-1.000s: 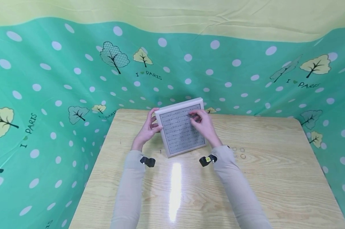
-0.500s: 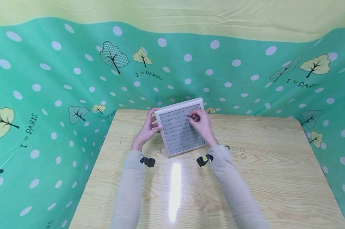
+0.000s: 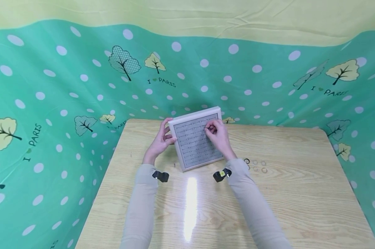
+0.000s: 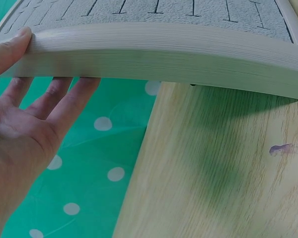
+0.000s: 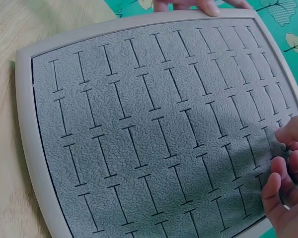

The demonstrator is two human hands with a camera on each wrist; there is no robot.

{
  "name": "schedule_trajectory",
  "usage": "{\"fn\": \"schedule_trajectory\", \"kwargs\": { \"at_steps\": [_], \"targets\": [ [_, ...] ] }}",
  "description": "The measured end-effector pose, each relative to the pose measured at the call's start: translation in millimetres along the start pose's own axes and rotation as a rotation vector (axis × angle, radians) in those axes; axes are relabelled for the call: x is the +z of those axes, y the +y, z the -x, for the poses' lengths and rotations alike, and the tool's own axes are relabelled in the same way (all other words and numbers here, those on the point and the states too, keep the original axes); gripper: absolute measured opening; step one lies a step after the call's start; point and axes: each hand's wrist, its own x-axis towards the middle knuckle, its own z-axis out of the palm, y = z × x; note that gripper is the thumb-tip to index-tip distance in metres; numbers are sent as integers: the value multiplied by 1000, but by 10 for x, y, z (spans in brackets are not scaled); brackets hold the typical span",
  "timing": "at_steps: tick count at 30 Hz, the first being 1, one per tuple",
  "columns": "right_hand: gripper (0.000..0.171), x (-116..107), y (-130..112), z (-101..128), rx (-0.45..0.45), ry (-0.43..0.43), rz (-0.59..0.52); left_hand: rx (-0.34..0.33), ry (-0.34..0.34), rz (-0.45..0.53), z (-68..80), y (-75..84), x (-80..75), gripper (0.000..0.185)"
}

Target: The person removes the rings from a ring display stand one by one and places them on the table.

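Observation:
A ring display tray (image 3: 196, 141) with a pale frame and a grey slotted pad (image 5: 114, 104) stands tilted up on the table. My left hand (image 3: 157, 145) grips its left side. In the left wrist view, the thumb (image 4: 12, 49) lies on the frame's front edge and the fingers (image 4: 72, 104) go behind it. Over the upper right of the pad is my right hand (image 3: 219, 138), thumb and index finger pinched at a slot. Between those fingertips a small dark ring-like piece (image 5: 286, 147) barely shows, mostly hidden by them.
On the wooden table (image 3: 299, 193), right of the tray, lie several rings, among them a black ring (image 3: 249, 161) and a thin ring (image 3: 266, 170). A small purplish bit (image 4: 278, 148) lies left of the tray. A green dotted curtain (image 3: 252, 86) hangs behind.
My right hand and forearm have shifted slightly left and down over the pad, bringing the black ring on the table into view. The left hand and tray have stayed put.

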Motion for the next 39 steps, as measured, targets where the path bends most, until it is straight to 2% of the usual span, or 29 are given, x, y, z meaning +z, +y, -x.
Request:
{"fn": "schedule_trajectory", "kwargs": {
  "at_steps": [5, 19, 27, 33, 39],
  "targets": [
    [7, -18, 2, 32, -5, 2, -31, -1, 1, 7, 5, 2, 11, 82],
    [6, -53, -40, 109, 50, 4, -57, 64, -5, -25, -7, -33, 7, 81],
    [7, -94, 2, 185, 80, 17, -71, 34, -2, -15, -6, -16, 4, 80],
    [7, -150, 65, 246, 94, 31, -95, 38, -14, 2, -10, -10, -2, 79],
    [6, -214, 150, 338, 105, 43, -106, 45, 2, -16, -9, -28, 6, 80]
  ]
}}
